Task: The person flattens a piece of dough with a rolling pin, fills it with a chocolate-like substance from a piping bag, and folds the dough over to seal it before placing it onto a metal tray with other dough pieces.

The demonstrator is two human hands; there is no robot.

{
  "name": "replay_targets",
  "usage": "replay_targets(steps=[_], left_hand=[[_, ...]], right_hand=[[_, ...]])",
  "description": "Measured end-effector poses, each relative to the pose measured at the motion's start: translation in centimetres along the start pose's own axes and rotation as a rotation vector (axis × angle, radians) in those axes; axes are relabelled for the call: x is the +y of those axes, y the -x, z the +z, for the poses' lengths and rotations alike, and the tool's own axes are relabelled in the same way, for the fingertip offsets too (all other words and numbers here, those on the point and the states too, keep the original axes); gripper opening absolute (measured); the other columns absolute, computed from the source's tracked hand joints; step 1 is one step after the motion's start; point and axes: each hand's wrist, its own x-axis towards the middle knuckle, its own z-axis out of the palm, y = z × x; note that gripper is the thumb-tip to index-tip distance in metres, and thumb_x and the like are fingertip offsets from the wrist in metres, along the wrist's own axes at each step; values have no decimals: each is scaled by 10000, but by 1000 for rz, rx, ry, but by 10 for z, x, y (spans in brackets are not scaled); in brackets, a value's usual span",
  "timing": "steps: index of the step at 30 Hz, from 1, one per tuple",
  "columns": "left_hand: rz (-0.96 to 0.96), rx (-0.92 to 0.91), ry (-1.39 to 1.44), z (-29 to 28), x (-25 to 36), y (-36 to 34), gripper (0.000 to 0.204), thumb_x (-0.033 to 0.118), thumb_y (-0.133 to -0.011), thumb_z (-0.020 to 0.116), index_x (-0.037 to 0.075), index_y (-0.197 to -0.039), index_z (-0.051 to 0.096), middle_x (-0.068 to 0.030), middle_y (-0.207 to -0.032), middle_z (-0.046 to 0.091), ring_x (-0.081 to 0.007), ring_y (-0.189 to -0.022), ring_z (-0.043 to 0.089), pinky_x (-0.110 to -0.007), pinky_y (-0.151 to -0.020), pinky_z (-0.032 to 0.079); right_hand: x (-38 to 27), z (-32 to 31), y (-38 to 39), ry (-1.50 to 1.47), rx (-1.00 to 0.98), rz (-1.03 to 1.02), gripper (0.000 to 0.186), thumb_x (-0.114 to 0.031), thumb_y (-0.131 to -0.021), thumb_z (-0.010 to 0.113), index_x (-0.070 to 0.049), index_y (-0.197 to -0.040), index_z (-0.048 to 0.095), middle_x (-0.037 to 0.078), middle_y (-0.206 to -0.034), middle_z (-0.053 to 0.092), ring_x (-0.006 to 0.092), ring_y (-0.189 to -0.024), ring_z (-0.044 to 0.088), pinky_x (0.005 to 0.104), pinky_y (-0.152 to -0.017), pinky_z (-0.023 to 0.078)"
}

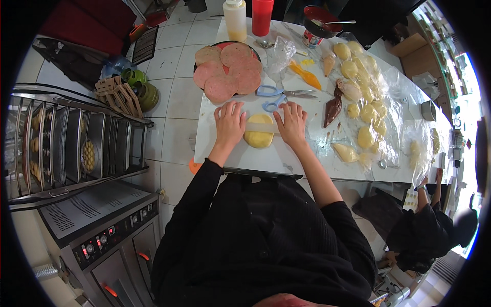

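A round of pale yellow dough point(259, 139) lies flat on the white table in front of me. Across it runs a short pale rolling pin point(261, 128), its ends hidden beneath my palms. My left hand point(230, 124) rests on the left end with fingers stretched forward. On the other end lies my right hand point(291, 125), its fingers likewise extended and not wrapped round the pin. Just beyond my fingertips are scissors with light blue handles point(269, 91). A dark plate of pink round meat slices point(228, 72) stands past my left hand.
Plastic-covered dough balls point(366, 136) fill the table's right side. Nearer are a brown-filled piping bag point(333, 108), an orange one point(306, 76) and a cream one point(346, 152). Squeeze bottles point(236, 23) stand behind. A tray rack point(76, 148) and oven point(97, 220) are left; another person point(424, 225) works right.
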Motion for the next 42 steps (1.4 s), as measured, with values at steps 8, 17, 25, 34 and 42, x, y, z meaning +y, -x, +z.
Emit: replay_targets(steps=[8, 17, 25, 34, 42], left_hand=[[99, -78, -83, -8, 17, 69, 432, 150, -839, 521, 48, -1252, 449, -80, -1194, 498, -225, -1148, 436, -419, -1004, 260], [-26, 112, 55, -38, -2, 105, 380, 6, -721, 565, 84, -1092, 535, -53, -1014, 551, -252, -968, 513, -392, -882, 337], [-469, 586, 190, -80, -43, 114, 315, 92, -861, 539, 7, -1156, 470, -154, -1067, 536, -318, -972, 513, -404, -842, 385], [-631, 743, 259, -89, -53, 129, 369, 176, -902, 535, -25, -1192, 427, -163, -1095, 527, -264, -957, 528, -355, -823, 411], [-652, 731, 381, -91, -58, 126, 372, 159, -909, 518, -30, -1211, 409, -144, -1109, 515, -231, -969, 516, -339, -850, 399]], right_hand=[[-6, 0, 69, 162, -147, -87, 556, -320, -898, 439, -90, -1381, 287, 100, -1439, 256, 258, -1339, 212, 510, -1066, 115], [19, -1, 61, -849, 137, 405, 503, -4, -875, 419, -31, -1363, 298, 205, -1342, 384, 339, -1254, 357, 394, -1009, 339], [-58, 22, 44, -77, -162, 282, 695, -114, -735, 647, 60, -1307, 293, 235, -1117, 545, 343, -936, 570, 436, -775, 459], [-51, 22, 38, -412, 39, 172, 178, -64, -682, 676, -15, -851, 653, 148, -828, 641, 328, -832, 605, 407, -731, 475], [-45, -40, 14, -795, -251, 259, 206, -49, -705, 678, 19, -899, 661, 160, -748, 661, 183, -636, 641, 275, -605, 503]])
